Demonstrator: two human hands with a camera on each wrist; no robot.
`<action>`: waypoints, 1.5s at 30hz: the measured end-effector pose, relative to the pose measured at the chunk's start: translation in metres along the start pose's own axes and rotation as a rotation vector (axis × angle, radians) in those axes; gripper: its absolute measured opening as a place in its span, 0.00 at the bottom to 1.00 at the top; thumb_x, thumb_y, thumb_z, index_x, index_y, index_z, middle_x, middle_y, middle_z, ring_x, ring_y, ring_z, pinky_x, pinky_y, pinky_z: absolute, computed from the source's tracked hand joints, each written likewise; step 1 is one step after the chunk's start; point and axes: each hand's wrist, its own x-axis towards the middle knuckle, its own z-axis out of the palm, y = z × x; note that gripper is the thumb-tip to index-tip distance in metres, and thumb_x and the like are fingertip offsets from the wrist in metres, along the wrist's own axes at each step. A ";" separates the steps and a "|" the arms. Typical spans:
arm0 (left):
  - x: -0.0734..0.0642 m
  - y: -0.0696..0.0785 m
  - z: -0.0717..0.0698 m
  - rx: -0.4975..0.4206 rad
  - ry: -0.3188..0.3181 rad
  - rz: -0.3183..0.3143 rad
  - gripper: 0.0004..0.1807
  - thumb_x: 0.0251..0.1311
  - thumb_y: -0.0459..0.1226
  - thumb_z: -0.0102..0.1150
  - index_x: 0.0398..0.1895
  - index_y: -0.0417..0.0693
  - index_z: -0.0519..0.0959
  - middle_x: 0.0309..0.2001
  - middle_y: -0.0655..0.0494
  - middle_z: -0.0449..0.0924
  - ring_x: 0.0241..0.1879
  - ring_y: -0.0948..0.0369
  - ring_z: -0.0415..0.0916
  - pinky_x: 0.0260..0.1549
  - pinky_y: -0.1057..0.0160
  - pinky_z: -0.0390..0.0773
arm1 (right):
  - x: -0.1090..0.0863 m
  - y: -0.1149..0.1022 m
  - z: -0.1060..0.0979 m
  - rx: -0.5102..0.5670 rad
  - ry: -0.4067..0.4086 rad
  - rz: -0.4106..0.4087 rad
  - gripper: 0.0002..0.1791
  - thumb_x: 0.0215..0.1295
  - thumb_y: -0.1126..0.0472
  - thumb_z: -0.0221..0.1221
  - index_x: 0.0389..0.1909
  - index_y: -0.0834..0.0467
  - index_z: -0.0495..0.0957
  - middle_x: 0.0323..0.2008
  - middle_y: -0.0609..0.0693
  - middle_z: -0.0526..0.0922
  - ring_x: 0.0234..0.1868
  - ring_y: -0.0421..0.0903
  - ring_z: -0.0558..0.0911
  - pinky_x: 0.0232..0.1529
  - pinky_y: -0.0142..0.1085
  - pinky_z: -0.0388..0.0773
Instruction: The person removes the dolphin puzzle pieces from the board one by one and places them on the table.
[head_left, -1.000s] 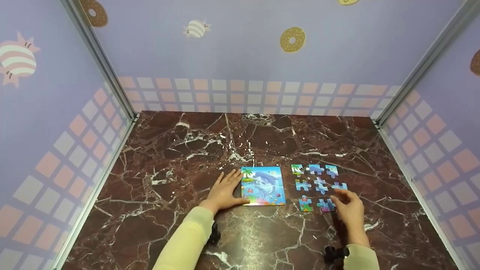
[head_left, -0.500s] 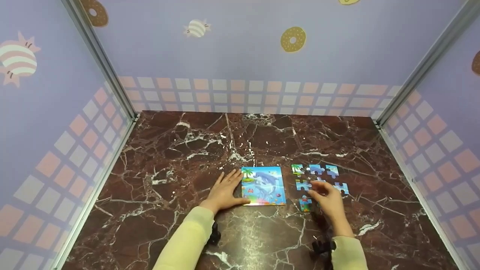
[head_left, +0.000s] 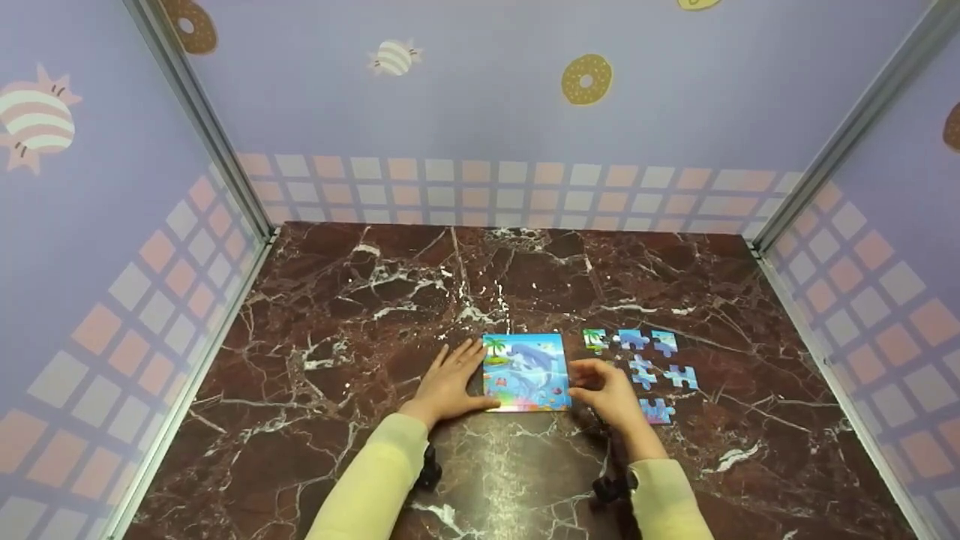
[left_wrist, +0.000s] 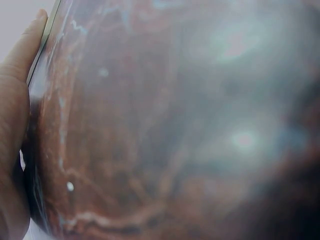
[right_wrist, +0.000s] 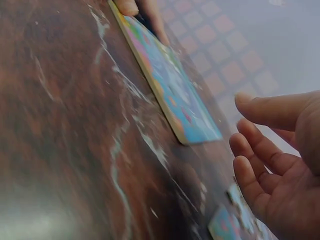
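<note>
A dolphin puzzle board lies flat on the dark marbled table. Along its left side rests my left hand, fingers spread and straight, its thumb at the near left corner. My right hand hovers just off the board's right edge, fingers loosely bent and thumb apart. In the right wrist view that hand shows nothing between thumb and fingers. Loose jigsaw pieces lie to the right, among them a palm tree piece and a pink and blue piece. The right hand and wrist hide some of that area.
Patterned lilac walls enclose the table at the back and both sides. More jigsaw pieces show low in the right wrist view, below the right hand.
My right hand has swept left across the jigsaw pieces, from their right side to the board's right edge. The left hand and the board have stayed put.
</note>
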 end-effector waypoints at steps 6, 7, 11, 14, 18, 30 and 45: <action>0.001 0.000 0.000 0.004 0.008 0.000 0.61 0.55 0.73 0.60 0.84 0.55 0.50 0.85 0.59 0.45 0.85 0.56 0.41 0.84 0.45 0.35 | 0.008 0.001 0.015 -0.081 -0.071 -0.010 0.25 0.53 0.73 0.73 0.55 0.65 0.82 0.46 0.63 0.86 0.48 0.56 0.84 0.55 0.47 0.84; 0.001 0.000 0.000 0.003 0.009 0.002 0.61 0.55 0.73 0.60 0.84 0.54 0.50 0.85 0.59 0.45 0.85 0.56 0.41 0.84 0.45 0.35 | 0.009 0.001 0.017 -0.102 -0.076 -0.014 0.26 0.52 0.73 0.74 0.55 0.64 0.82 0.46 0.62 0.86 0.48 0.56 0.84 0.56 0.49 0.84; 0.000 0.000 0.000 -0.005 0.016 0.009 0.60 0.55 0.72 0.61 0.84 0.54 0.51 0.85 0.58 0.46 0.84 0.55 0.42 0.84 0.44 0.36 | 0.010 0.000 0.023 -0.185 -0.094 -0.006 0.27 0.50 0.72 0.75 0.54 0.61 0.82 0.45 0.58 0.85 0.48 0.54 0.82 0.56 0.52 0.82; -0.001 0.001 -0.001 -0.003 0.019 0.012 0.60 0.56 0.72 0.60 0.84 0.54 0.52 0.84 0.57 0.47 0.84 0.55 0.43 0.84 0.44 0.36 | 0.010 -0.001 0.025 -0.251 -0.114 -0.014 0.28 0.50 0.72 0.76 0.54 0.59 0.83 0.43 0.55 0.82 0.47 0.52 0.81 0.54 0.51 0.81; -0.001 0.000 0.000 -0.003 0.018 0.013 0.60 0.56 0.72 0.60 0.84 0.53 0.52 0.85 0.57 0.46 0.84 0.55 0.42 0.84 0.44 0.36 | 0.013 -0.002 0.026 -0.304 -0.139 -0.033 0.28 0.50 0.72 0.76 0.55 0.58 0.82 0.41 0.53 0.79 0.45 0.50 0.80 0.51 0.48 0.81; 0.000 -0.001 0.001 -0.010 0.020 0.014 0.60 0.56 0.72 0.61 0.84 0.53 0.52 0.85 0.57 0.47 0.84 0.54 0.43 0.84 0.44 0.36 | 0.007 -0.002 0.030 -0.287 -0.109 -0.100 0.28 0.51 0.74 0.74 0.55 0.55 0.83 0.44 0.55 0.78 0.46 0.53 0.80 0.50 0.50 0.83; 0.001 -0.001 0.002 0.002 0.006 0.000 0.60 0.55 0.73 0.60 0.84 0.54 0.51 0.85 0.58 0.45 0.85 0.56 0.41 0.84 0.46 0.35 | -0.001 0.002 0.011 -0.105 -0.075 -0.170 0.24 0.62 0.71 0.68 0.60 0.56 0.82 0.43 0.60 0.85 0.37 0.47 0.86 0.36 0.31 0.82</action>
